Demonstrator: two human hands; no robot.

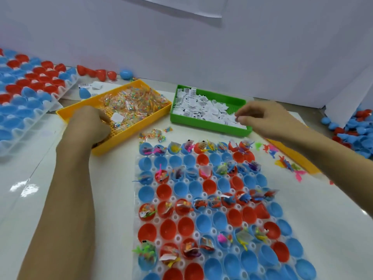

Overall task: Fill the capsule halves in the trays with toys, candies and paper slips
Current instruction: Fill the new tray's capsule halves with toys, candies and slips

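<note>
The left hand (pixel 90 122) reaches into the shallow yellow plastic tray (pixel 129 134) of clear-wrapped coloured candies (pixel 133 104), its fingers curled down among the packets; whether it grasps one I cannot tell. The right hand (pixel 260 120) hovers over the near corner of the green plastic tray (pixel 201 123), thumb and forefinger pinching a small white printed paper slip (pixel 235 118). Below and between both hands, on the white desk (pixel 80 188), lies the clear moulded tray (pixel 182 238) of red and blue capsule halves (pixel 167 191), some filled. Small bright plastic toys (pixel 286 161) lie just below the right forearm.
</note>
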